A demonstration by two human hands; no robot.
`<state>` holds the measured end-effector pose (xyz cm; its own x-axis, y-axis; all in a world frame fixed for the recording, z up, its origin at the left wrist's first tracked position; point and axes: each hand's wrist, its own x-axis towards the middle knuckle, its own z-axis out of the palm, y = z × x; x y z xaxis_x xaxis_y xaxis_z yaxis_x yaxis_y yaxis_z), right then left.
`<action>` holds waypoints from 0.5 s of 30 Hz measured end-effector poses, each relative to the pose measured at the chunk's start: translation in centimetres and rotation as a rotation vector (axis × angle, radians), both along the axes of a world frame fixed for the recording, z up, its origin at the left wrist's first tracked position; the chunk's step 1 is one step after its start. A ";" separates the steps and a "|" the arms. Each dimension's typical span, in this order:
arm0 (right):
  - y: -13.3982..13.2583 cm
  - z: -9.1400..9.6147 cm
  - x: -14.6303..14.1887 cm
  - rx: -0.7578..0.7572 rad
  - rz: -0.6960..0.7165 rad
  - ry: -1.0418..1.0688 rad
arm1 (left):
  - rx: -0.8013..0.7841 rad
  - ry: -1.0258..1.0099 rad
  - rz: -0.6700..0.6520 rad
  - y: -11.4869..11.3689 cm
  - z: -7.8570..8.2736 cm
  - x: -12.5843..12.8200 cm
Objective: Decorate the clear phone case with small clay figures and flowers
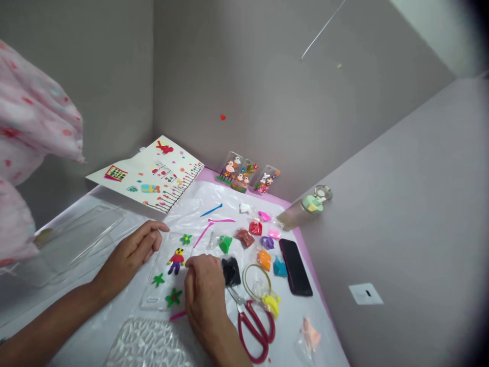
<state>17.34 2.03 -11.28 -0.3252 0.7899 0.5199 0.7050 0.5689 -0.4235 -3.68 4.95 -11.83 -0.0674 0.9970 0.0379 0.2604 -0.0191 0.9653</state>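
Note:
A clear phone case (162, 275) lies on the plastic-covered table with clay shapes stuck on it: a small figure with a yellow head (176, 260) and several green stars and flowers. My left hand (132, 252) lies flat beside the case's left edge, fingers stretched out and touching it. My right hand (204, 295) rests at the case's right edge with its fingers curled down near the figure. What the fingers pinch is hidden. A pink stick (178, 316) lies just below the case.
Small bags of coloured clay (252, 237) lie to the right, with a black phone (295, 266), red scissors (254, 326), a tape ring (256, 280) and pink and blue modelling tools (214, 219). A decorated sheet (151, 176), decorated cases (248, 173) and a bottle (303, 210) stand at the back. A clear tray (76, 244) sits left.

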 end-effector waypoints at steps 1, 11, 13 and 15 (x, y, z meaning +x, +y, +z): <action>0.0 0.4 0.2 0.008 -0.003 0.008 | 0.000 -0.004 0.008 0.0 -0.1 0.0; -1.1 2.9 12.4 -0.005 -0.218 -0.159 | 0.007 -0.047 0.075 0.1 -0.1 0.0; -2.1 1.4 17.1 -0.069 -0.281 -0.267 | 0.009 -0.061 0.087 0.1 -0.1 0.0; -3.0 -0.3 21.2 -0.137 -0.316 -0.333 | 0.009 -0.067 0.091 0.0 0.1 0.1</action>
